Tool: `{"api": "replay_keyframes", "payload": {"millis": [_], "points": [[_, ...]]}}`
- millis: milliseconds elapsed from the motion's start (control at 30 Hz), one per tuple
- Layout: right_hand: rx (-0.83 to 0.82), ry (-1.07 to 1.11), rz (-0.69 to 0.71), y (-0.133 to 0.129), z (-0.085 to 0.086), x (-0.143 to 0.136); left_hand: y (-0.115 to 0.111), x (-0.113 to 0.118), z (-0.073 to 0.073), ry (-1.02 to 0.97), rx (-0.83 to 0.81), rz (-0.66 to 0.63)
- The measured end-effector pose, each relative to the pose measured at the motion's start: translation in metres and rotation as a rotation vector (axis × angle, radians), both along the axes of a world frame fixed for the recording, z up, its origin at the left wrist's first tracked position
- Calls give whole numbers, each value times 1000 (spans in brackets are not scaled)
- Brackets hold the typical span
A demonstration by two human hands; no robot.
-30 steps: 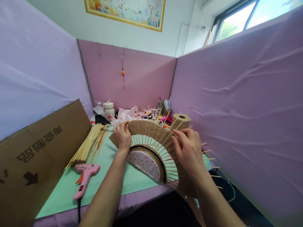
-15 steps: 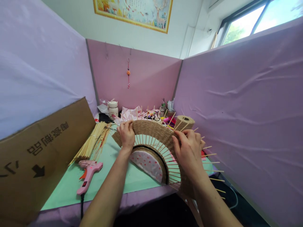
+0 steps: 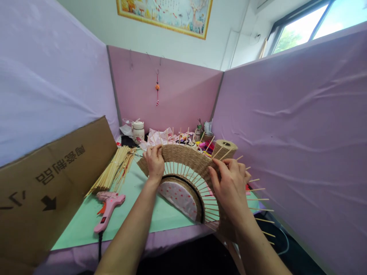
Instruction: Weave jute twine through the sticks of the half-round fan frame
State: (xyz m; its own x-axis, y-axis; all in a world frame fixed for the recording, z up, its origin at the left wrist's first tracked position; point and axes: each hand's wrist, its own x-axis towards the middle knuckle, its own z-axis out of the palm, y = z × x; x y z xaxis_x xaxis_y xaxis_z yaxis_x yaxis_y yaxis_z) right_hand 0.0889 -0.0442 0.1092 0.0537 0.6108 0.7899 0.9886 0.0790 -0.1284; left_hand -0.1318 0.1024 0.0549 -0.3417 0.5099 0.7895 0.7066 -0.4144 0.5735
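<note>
Everything shifts slightly rightward since the earlier frame, my left hand (image 3: 155, 163) and right hand (image 3: 229, 181) pinching the woven band (image 3: 186, 155) at centre, already spanning sticks (image 3: 260, 209) whose outer ends project bare.

A brown cardboard panel (image 3: 65, 191), printed with dark characters and an arrow, stands slanted at the left of the green-covered counter (image 3: 129, 206). Near it lies a pink glue gun (image 3: 109, 210) with an orange trigger, its black cord (image 3: 99, 244) running over the near edge. A white lidded jar (image 3: 138, 133) stands at the back, before a pink partition (image 3: 186, 91) where an orange-beaded ornament (image 3: 157, 87) hangs. Above are a gold-framed picture (image 3: 166, 17) and, at upper right, a window (image 3: 299, 32).
</note>
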Motion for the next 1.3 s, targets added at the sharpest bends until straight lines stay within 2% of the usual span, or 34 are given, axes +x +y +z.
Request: {"api": "replay_keyframes", "payload": {"millis": [467,667,800,967,1100,1200,1300], "points": [[92,58,63,-6,-3,5,3,-2,-3,2,0,-2],[204,116,87,-27,-4,28,4,-1,-2,-17,-19,-5],[206,115,50,-36,-8,47,2,-1,0,-16,-39,18],[146,135,15,-39,-10,52,3,-3,-2,-9,-43,37],[79,143,59,-35,-10,45,3,-3,-2,-12,-36,32],[-38,190,147,-30,-9,37,2,-2,0,-19,-32,17],[-189,224,93,-25,-6,28,0,-1,1,-18,-40,23]]}}
